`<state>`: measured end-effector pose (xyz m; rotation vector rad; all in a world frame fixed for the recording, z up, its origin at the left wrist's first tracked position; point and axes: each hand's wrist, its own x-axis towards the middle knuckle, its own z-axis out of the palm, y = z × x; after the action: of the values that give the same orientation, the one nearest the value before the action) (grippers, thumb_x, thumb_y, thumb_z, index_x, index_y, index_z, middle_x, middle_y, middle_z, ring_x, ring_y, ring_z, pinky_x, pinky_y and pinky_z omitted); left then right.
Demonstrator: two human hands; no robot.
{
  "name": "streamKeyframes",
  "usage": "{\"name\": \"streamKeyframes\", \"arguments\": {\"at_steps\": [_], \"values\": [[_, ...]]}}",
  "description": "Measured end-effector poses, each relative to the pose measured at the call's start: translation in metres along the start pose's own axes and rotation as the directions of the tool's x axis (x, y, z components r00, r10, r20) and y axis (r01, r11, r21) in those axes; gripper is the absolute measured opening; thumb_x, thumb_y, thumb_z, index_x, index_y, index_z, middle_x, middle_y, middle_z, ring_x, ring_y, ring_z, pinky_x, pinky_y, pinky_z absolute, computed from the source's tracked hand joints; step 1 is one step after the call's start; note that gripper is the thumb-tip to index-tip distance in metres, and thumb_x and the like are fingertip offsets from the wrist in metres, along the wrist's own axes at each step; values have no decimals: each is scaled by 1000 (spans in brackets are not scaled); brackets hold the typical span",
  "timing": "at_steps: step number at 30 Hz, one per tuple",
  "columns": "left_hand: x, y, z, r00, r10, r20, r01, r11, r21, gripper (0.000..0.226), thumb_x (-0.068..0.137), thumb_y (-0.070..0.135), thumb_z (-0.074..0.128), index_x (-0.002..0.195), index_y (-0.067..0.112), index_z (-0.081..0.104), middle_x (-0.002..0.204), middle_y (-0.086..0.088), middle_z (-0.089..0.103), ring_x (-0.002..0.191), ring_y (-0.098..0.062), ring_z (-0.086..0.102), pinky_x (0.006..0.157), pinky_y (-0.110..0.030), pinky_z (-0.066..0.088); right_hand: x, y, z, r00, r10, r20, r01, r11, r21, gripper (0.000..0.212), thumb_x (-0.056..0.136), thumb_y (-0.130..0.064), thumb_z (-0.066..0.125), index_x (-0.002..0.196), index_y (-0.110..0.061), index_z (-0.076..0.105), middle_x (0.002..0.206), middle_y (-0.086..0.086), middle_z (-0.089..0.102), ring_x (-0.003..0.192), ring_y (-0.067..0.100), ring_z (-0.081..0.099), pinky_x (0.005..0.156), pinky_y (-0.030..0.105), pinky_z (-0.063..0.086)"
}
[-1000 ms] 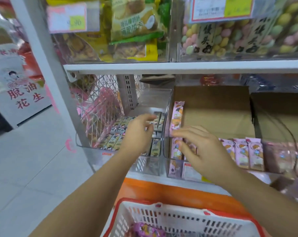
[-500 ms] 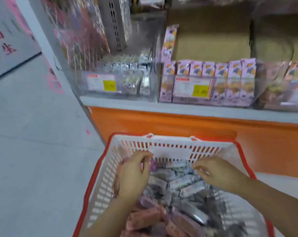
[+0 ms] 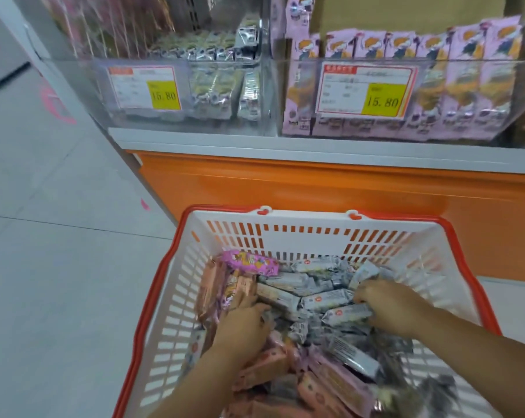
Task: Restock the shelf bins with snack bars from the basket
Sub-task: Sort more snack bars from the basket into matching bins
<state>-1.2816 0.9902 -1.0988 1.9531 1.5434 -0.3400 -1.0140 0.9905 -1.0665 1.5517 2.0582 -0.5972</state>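
A white, red-rimmed basket [image 3: 300, 236] is seen from above, set before an orange shelf base [image 3: 315, 188]. It is filled with silver-wrapped snack bars [image 3: 324, 300] and pink-wrapped bars [image 3: 336, 381]. One of the silver-wrapped snack bars is gripped by the curled right hand [image 3: 394, 309]. The left hand [image 3: 243, 324] is buried among the pink-wrapped bars, and its grasp cannot be told. Behind the basket, two clear shelf bins [image 3: 179, 86] are partly stocked.

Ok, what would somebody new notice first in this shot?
The white, red-rimmed basket, low centre, is heaped with silver and pink bars, with the left hand and right hand down among them. Above it, yellow price tags reading 15.80 stand out on the clear bins, over an orange base.
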Motion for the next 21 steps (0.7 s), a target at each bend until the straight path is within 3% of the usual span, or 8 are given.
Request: {"name": "streamKeyframes", "arguments": {"at_steps": [2,3,6,10,14,16,18,21], "values": [[0,-1,-2,1000,3,30,-2,1000,-5,45,99,40,42,142,24,41,158,3,19,147,-22,1,117,-40,18,0,3,-9,1000,2,14,-4,983,181,2,85,-23,61,85,-23,64,89,-7,61,80,9,57,79,28,48],[-1,-2,-5,999,7,45,-7,1000,-13,46,99,40,44,142,24,41,157,2,21,147,-22,4,117,-40,19,-3,2,-16,1000,3,16,-8,961,277,4,86,-27,62,84,-26,65,90,-11,60,78,5,55,79,24,45],[-4,-1,-19,998,53,41,-51,997,-60,44,97,32,48,140,23,44,148,-3,36,138,-21,28,111,-36,30,-15,-2,-38,999,16,-48,11,853,521,26,86,-32,68,107,-16,69,114,-4,64,84,-1,54,81,16,41],[-25,12,-62,986,165,14,-161,973,-165,35,99,29,45,133,22,51,128,3,52,107,-11,53,87,-22,40,-43,-20,-79,990,47,-132,51,757,652,26,84,-38,69,104,-21,67,120,-4,60,112,13,55,97,31,42],[-59,19,-121,970,216,-112,-240,930,-280,15,98,27,50,94,27,64,93,17,62,84,-1,58,70,-9,40,-77,-46,-124,969,75,-236,153,571,806,22,81,-38,72,92,-19,67,101,-5,65,90,9,61,74,24,46],[-79,18,-150,956,196,-219,-271,874,-402,15,96,25,53,91,23,66,94,13,64,84,-3,61,68,-5,41,-90,-60,-145,955,91,-283,211,465,860,20,82,-31,73,89,-15,64,86,-3,68,73,7,62,63,20,45],[-100,17,-174,931,151,-332,-316,790,-526,14,96,27,55,96,20,66,104,7,67,97,-8,63,80,-12,44,-98,-77,-163,945,105,-310,261,330,907,17,83,-22,72,85,-10,60,76,2,67,66,8,63,60,18,47],[-127,21,-197,905,66,-420,-383,555,-738,13,95,26,55,106,26,61,109,4,66,96,-10,67,77,-21,51,-99,-112,-188,937,101,-335,320,143,937,15,83,-13,71,79,-6,57,77,10,67,70,16,66,61,22,52]]}}
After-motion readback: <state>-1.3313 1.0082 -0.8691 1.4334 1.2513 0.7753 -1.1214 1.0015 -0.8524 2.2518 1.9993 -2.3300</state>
